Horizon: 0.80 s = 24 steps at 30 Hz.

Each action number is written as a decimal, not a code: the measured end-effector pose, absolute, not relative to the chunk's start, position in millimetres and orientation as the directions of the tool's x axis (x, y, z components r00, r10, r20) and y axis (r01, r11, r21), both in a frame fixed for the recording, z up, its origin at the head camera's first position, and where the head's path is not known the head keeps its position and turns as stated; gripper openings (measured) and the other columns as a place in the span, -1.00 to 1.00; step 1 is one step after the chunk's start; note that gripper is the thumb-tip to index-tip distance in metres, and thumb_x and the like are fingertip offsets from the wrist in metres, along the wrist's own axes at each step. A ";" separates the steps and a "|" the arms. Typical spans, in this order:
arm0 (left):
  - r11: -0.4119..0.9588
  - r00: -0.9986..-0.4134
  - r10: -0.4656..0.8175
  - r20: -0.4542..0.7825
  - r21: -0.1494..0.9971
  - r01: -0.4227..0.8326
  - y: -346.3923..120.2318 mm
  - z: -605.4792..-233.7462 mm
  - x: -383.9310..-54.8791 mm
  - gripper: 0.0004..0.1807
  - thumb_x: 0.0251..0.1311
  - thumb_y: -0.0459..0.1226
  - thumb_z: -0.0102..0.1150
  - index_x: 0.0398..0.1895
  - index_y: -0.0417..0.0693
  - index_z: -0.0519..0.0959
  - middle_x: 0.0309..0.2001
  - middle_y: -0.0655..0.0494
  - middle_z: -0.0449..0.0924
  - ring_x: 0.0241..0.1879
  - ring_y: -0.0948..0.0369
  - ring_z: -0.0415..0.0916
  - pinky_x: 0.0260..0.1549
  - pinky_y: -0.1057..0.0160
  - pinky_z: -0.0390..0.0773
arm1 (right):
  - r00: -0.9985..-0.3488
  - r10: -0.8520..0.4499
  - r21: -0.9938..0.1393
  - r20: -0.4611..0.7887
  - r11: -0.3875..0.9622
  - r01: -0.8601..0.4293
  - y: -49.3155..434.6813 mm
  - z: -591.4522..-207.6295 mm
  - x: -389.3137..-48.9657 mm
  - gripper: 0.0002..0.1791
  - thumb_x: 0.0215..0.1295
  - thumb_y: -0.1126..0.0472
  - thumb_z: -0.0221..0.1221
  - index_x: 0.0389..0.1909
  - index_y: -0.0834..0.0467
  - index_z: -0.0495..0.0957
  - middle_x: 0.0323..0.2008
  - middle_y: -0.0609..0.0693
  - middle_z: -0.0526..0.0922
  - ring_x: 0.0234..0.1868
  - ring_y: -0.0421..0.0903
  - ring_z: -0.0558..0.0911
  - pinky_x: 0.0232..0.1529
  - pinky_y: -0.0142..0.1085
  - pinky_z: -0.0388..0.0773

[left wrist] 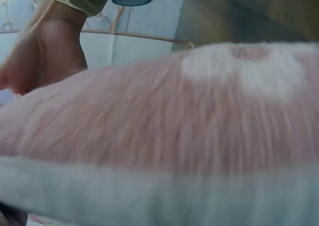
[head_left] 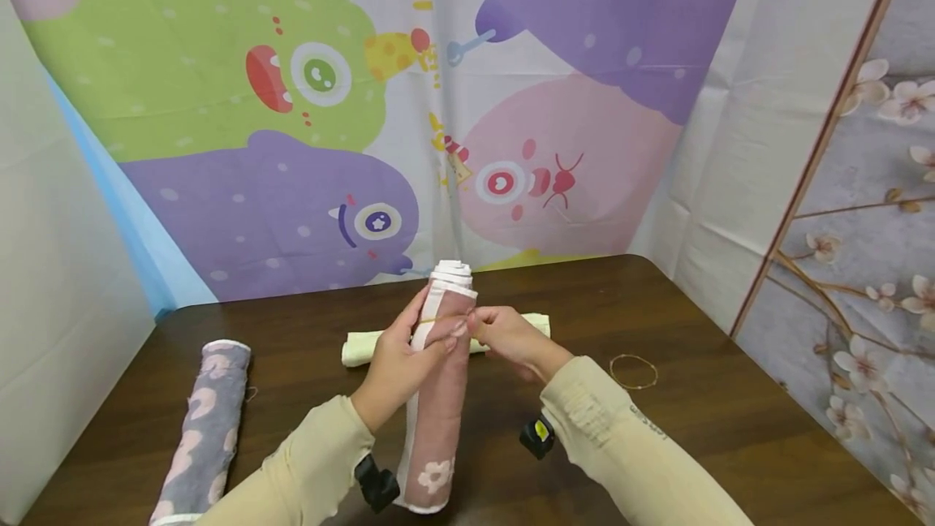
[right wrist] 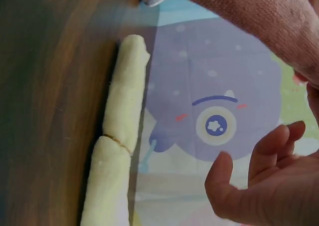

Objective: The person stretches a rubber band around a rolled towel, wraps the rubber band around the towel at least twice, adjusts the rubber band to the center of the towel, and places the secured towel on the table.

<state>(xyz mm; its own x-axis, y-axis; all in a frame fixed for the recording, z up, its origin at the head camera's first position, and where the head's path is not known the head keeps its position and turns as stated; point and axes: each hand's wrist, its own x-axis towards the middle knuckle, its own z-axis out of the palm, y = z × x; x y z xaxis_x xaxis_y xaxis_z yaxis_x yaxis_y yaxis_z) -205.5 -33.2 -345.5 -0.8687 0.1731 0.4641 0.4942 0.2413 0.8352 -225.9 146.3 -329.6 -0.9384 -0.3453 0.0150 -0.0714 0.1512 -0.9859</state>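
My left hand (head_left: 402, 364) grips a rolled pink towel (head_left: 441, 404) with a white edge and a white flower, held tilted upright over the table. A thin tan rubber band (head_left: 429, 321) crosses the roll near its upper end. At the roll's right side, my right hand (head_left: 514, 339) pinches at the band's height; its fingertips are partly hidden. Its other fingers are loosely bent in the right wrist view. The pink pile (left wrist: 149, 116) fills most of the left wrist view. Behind the roll lies a rolled cream towel (right wrist: 124, 91), with a band round its middle.
A rolled grey towel with pink patches (head_left: 204, 428) lies at the left of the brown table (head_left: 307, 396), a thin loop (head_left: 252, 393) beside it. Another loose rubber band (head_left: 634, 372) lies at the right. A cartoon-printed cloth (head_left: 438, 104) hangs behind the table.
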 end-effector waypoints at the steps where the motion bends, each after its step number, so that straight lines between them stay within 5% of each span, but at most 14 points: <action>1: 0.247 -0.860 0.159 0.485 0.824 0.510 -32.5 -346.0 -205.1 -0.25 0.04 -0.44 0.33 0.35 -0.29 0.28 0.15 -0.26 0.47 0.05 -0.04 0.48 -0.02 0.01 0.50 | -0.938 -0.345 -0.985 0.034 0.149 -0.091 146.8 -329.7 -225.8 -0.05 -0.29 -0.48 0.18 -0.36 0.42 0.50 -0.37 -0.12 0.42 -0.32 -0.18 0.34 -0.29 -0.29 0.31; 2: 0.251 -0.851 0.155 0.502 0.813 0.525 -32.7 -346.2 -204.5 -0.28 0.02 -0.46 0.33 0.32 -0.30 0.32 0.12 -0.25 0.50 0.03 -0.04 0.50 -0.05 0.04 0.52 | -0.935 -0.350 -0.984 0.051 0.140 -0.106 148.1 -330.0 -226.0 0.10 -0.47 -0.53 0.13 -0.25 0.47 0.50 -0.34 -0.11 0.46 -0.29 -0.18 0.36 -0.28 -0.30 0.31; 5: 0.243 -0.820 0.197 0.537 0.784 0.572 -35.1 -346.7 -203.5 -0.35 -0.01 -0.54 0.30 0.25 -0.32 0.40 0.08 -0.23 0.54 -0.02 0.00 0.52 -0.10 0.15 0.55 | -0.923 -0.372 -0.977 0.100 0.137 -0.161 152.9 -331.3 -228.5 0.25 -0.45 -0.56 0.12 -0.06 0.55 0.47 -0.17 0.06 0.57 -0.15 -0.13 0.45 -0.16 -0.31 0.39; 9: 0.200 -0.808 0.296 0.510 0.793 0.575 -38.0 -346.0 -203.0 -0.40 0.00 -0.58 0.20 0.22 -0.34 0.43 0.07 -0.24 0.54 -0.04 0.07 0.51 -0.14 0.29 0.53 | -0.895 -0.423 -0.953 0.141 0.187 -0.239 161.8 -330.7 -231.2 0.29 -0.35 -0.61 0.12 0.01 0.57 0.45 -0.05 0.26 0.46 -0.02 0.01 0.39 0.00 -0.25 0.37; 13: 0.160 -0.780 0.397 0.485 0.800 0.579 -43.1 -343.5 -201.9 -0.44 0.02 -0.57 0.17 0.19 -0.39 0.44 0.07 -0.27 0.53 -0.09 0.18 0.51 -0.20 0.34 0.54 | -0.868 -0.473 -0.908 0.150 0.282 -0.310 169.9 -325.9 -232.7 0.32 -0.43 -0.69 0.06 -0.09 0.53 0.47 -0.09 0.21 0.31 -0.08 0.05 0.30 -0.15 -0.27 0.31; 19: 0.134 -0.670 0.540 0.510 0.733 0.666 -46.3 -338.0 -199.0 -0.47 0.02 -0.59 0.18 0.16 -0.43 0.45 0.04 -0.28 0.55 -0.02 0.21 0.51 -0.12 0.33 0.54 | -0.830 -0.554 -0.923 0.068 0.281 -0.263 179.4 -317.6 -234.0 0.43 -0.60 -0.67 0.12 0.07 0.53 0.39 0.13 0.26 0.04 0.15 0.17 0.18 0.02 -0.25 0.33; 24: 0.180 -0.552 0.627 0.550 0.587 0.789 -45.2 -333.4 -200.1 -0.51 0.01 -0.62 0.15 0.11 -0.41 0.50 -0.01 -0.21 0.60 -0.03 0.15 0.53 -0.08 0.25 0.55 | -0.777 -0.617 -0.885 0.124 0.285 -0.367 189.9 -311.3 -236.3 0.34 -0.51 -0.63 0.20 0.13 0.42 0.45 0.05 0.18 0.12 0.10 0.10 0.15 -0.02 -0.21 0.33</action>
<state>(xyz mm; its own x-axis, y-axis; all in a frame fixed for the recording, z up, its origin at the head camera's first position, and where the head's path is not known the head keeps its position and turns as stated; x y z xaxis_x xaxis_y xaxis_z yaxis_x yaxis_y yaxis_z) -200.1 -45.2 -333.4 -0.5517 0.6272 0.5497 0.7893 0.1798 0.5871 -236.3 189.9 -311.3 -0.7775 -0.6165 0.1243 -0.3674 0.2848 -0.8854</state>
